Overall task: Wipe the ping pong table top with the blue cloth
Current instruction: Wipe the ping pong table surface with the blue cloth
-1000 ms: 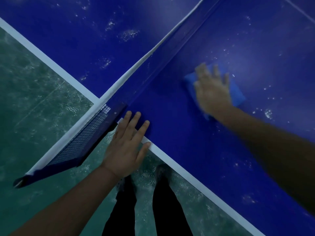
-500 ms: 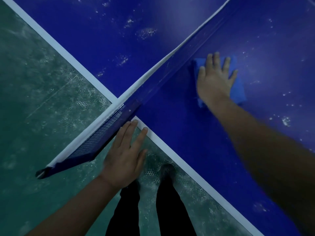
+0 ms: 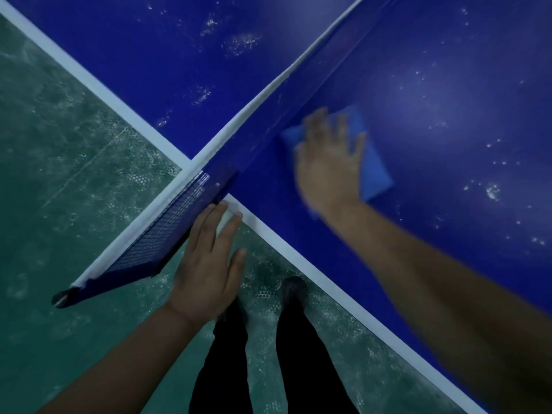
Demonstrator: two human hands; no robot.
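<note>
Cloth (image 3: 375, 171) lies flat on the blue table (image 3: 448, 115), just beside the net (image 3: 268, 94), on its right side. We see a folded rectangle whose long axis runs from upper left to lower right, roughly square to the net line. Our right hand (image 3: 328, 165) presses it down with fingers spread and straight, pointing away from us; the hand is blurred. Our left hand (image 3: 209, 264) rests flat, fingers together and extended, its fingertips (image 3: 221, 209) at the white edge line (image 3: 298, 252) by the net's end. White specks dot the table on both sides of the net.
</note>
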